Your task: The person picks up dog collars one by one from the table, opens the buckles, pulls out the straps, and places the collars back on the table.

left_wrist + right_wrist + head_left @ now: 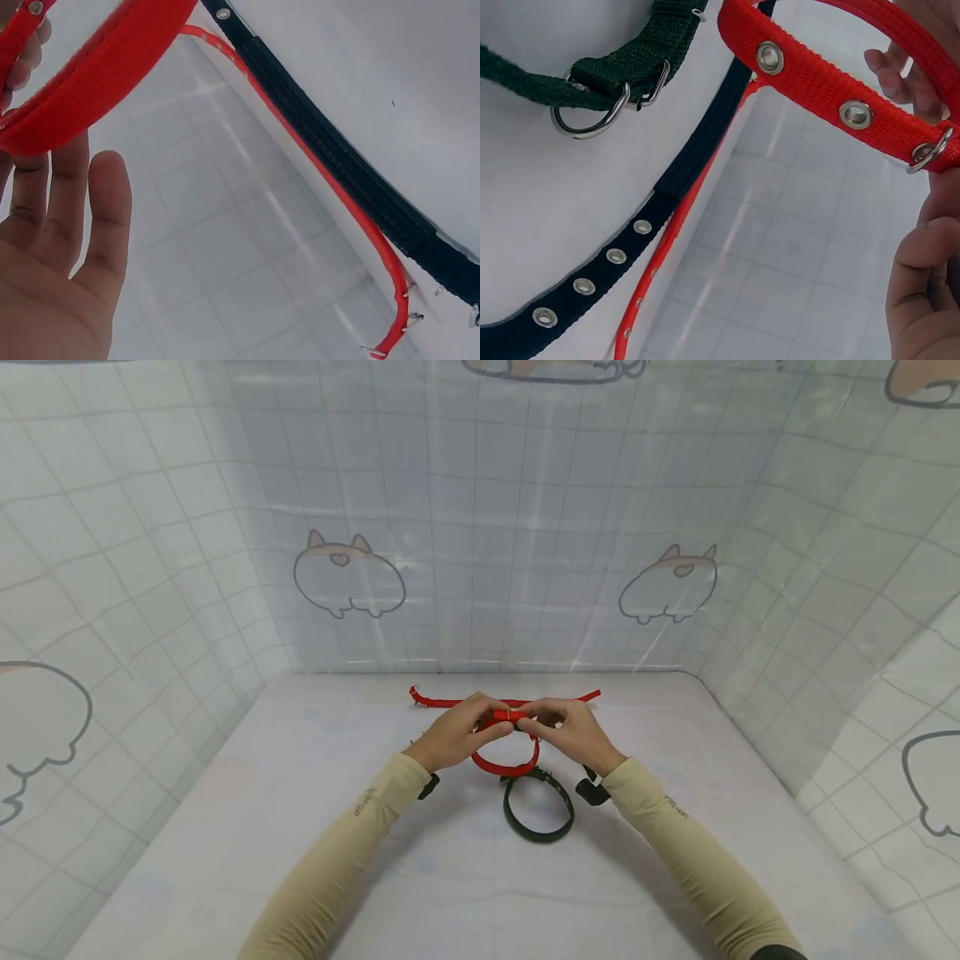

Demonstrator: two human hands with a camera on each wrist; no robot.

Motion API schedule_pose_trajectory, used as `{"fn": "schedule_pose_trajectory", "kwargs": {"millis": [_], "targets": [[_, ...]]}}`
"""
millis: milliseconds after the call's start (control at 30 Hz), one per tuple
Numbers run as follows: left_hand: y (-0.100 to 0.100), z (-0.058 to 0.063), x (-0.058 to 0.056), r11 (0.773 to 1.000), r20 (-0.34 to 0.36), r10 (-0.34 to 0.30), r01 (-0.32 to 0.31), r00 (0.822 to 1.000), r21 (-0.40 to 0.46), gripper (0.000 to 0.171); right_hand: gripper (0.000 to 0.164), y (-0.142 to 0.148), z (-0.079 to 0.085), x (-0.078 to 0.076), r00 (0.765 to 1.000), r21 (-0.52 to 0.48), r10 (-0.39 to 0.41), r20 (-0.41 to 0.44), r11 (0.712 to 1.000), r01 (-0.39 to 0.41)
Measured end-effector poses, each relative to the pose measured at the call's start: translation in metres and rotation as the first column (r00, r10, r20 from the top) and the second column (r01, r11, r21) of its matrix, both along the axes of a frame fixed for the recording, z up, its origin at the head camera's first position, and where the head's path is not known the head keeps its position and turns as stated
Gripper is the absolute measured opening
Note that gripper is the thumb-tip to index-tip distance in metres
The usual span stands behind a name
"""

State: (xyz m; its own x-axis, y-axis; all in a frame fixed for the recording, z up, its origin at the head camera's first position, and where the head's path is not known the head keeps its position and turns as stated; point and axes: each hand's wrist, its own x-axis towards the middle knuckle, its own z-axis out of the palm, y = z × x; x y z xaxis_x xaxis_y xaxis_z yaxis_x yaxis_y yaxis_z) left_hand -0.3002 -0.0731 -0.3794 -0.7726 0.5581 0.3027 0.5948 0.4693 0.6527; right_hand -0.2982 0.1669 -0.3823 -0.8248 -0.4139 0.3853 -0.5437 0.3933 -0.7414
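A red dog collar [506, 771], buckled into a loop, is held up between both hands in the head view. My left hand [457, 732] pinches its far left part, and my right hand [576, 731] grips the same stretch from the right. Silver eyelets and a metal ring show on the red webbing [810, 82] in the right wrist view. The padded side [112, 82] faces the left wrist camera. Just nearer the body, a dark green collar [540, 837] lies looped on the white surface, with metal rings at its buckle end.
Behind the hands a second red collar [442, 702] lies stretched out across the surface. A dark navy collar with eyelets [705, 135] lies alongside it in the wrist views; the hands mostly hide it in the head view. Grid-patterned walls [510, 527] enclose the back and sides.
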Motion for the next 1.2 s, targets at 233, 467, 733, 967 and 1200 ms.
{"fn": "schedule_pose_trajectory", "kwargs": {"millis": [233,467,733,967,1200], "targets": [[0.0057,-0.0004,0.0022,0.998,-0.052,0.041,-0.043,0.998,-0.039,0.034,0.023,-0.0004,-0.0001,0.0019,0.998,0.006,0.022,-0.064,1.000,-0.021],[0.0021,-0.0070,-0.0022,0.996,-0.150,0.063,-0.072,0.987,-0.054,0.028,0.022,0.0006,-0.0018,0.0013,0.997,-0.002,0.015,-0.081,1.000,-0.016],[0.0039,-0.0052,-0.0005,0.990,-0.222,0.058,-0.084,0.973,-0.110,0.030,0.022,0.0026,-0.0007,-0.0006,0.989,0.093,0.044,-0.138,0.995,-0.031],[0.0063,-0.0016,0.0034,0.989,-0.224,0.053,-0.083,0.973,-0.124,0.032,0.017,0.0035,0.0018,-0.0019,0.983,0.119,0.031,-0.183,0.993,-0.009],[0.0033,-0.0070,0.0013,0.985,-0.226,0.073,-0.106,0.971,-0.139,0.034,0.020,0.0041,0.0003,0.0010,0.981,0.083,0.018,-0.192,0.997,-0.002]]}}
